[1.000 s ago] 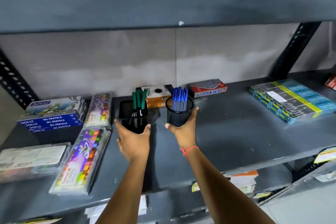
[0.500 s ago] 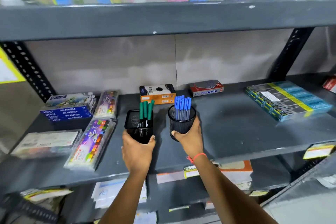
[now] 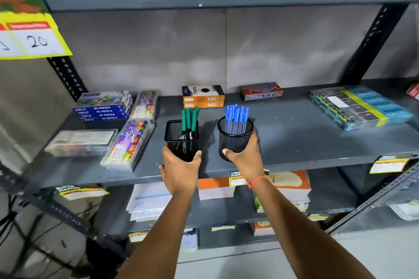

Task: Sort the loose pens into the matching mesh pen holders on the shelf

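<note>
Two black mesh holders stand side by side near the front of the grey shelf [image 3: 294,142], a small gap between them. The square holder [image 3: 181,139] on the left carries green pens [image 3: 189,120], four caps as far as can be counted, leaning toward its right side. The round holder [image 3: 234,136] on the right is packed with blue pens [image 3: 237,114], roughly eight or nine, too bunched to count exactly. Both sets stand upright with caps up, clear of the rims.

The left hand [image 3: 179,172] grips the square holder from the front, thumb on its right edge. The right hand [image 3: 246,159] wraps the round holder low down, thumb across its front. An orange thread [image 3: 256,180] circles the right wrist.

Behind the holders lie an orange box [image 3: 203,97] and a red box [image 3: 261,92]. To the left sit stacked pastel boxes [image 3: 102,111] and three clear crayon packs, to the right a teal packet [image 3: 360,106]
</note>
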Tool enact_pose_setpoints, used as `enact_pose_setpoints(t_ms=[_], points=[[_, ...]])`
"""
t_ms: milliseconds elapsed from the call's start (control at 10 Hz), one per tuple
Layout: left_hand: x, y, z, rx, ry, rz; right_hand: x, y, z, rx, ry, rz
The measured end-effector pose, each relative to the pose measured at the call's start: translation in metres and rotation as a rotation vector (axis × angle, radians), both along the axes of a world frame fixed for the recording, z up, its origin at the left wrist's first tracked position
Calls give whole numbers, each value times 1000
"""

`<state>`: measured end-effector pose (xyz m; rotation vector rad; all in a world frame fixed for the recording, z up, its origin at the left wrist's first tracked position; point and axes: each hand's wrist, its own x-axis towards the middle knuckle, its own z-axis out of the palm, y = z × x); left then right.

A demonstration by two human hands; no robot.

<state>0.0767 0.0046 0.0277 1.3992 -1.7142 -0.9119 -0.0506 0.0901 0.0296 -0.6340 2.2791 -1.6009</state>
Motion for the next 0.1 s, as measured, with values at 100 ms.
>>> enact_pose_setpoints(t_ms=[100], points=[[4, 0, -4, -4, 42, -50, 3, 6, 5, -42, -53, 0]])
